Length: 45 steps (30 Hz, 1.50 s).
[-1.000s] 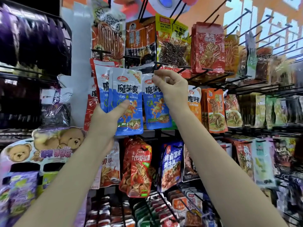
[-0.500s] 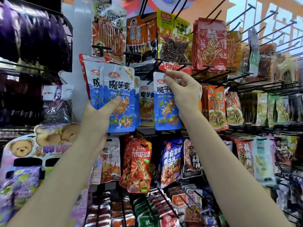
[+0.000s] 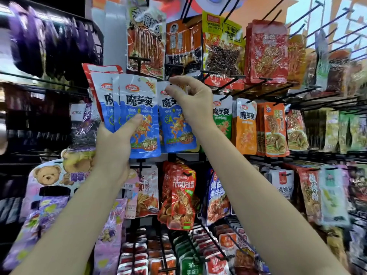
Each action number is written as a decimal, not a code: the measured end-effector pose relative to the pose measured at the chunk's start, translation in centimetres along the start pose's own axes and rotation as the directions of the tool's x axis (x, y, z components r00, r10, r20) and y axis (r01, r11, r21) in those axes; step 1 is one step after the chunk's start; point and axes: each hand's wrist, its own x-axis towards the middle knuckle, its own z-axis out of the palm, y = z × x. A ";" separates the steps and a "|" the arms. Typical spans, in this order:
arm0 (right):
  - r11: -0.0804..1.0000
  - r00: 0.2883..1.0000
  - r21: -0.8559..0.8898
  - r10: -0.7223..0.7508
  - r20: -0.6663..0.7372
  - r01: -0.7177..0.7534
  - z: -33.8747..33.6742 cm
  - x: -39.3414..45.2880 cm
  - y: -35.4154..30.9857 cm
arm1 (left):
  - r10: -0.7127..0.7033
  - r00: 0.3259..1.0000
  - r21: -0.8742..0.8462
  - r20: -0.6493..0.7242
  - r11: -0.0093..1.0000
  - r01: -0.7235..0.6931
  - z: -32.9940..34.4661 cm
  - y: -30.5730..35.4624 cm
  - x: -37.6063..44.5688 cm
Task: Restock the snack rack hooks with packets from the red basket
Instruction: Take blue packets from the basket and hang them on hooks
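My left hand grips a fanned stack of blue snack packets, with a red-edged one at the back, held up in front of the rack. My right hand pinches the top edge of a single blue packet just right of the stack, its top level with a black hook of the rack. Whether the packet's hole is on the hook is hidden by my fingers. The red basket is out of view.
Black wire hooks jut toward me across the rack. Green and orange packets hang to the right, red and orange packets above, a red shrimp-snack bag below. Several bare hooks stick out at the upper right. Purple bear-print goods fill the left.
My right hand carried the single blue packet leftward and slightly up, next to the stack. My left hand lifted the stack a little higher.
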 end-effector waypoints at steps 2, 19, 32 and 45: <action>1.000 1.000 0.002 0.006 -0.010 -0.006 0.4 0.2 0.1 | -0.021 1.000 -0.004 0.015 1.000 0.021 -0.2 0.1 0.0; 0.876 0.968 -0.449 -0.238 -0.080 0.179 -0.6 -3.2 -0.8 | -0.021 0.978 0.010 0.209 1.000 0.019 -1.0 -0.7 1.1; 1.000 0.997 -0.022 -0.016 0.073 0.018 -2.0 -3.1 -0.7 | 0.004 0.985 0.058 0.170 0.998 -0.015 -1.2 -0.6 1.3; 0.998 0.997 -0.065 0.006 0.083 -0.001 -0.1 -0.3 -0.8 | -0.022 0.993 0.018 0.114 1.000 0.020 -0.1 -0.6 1.5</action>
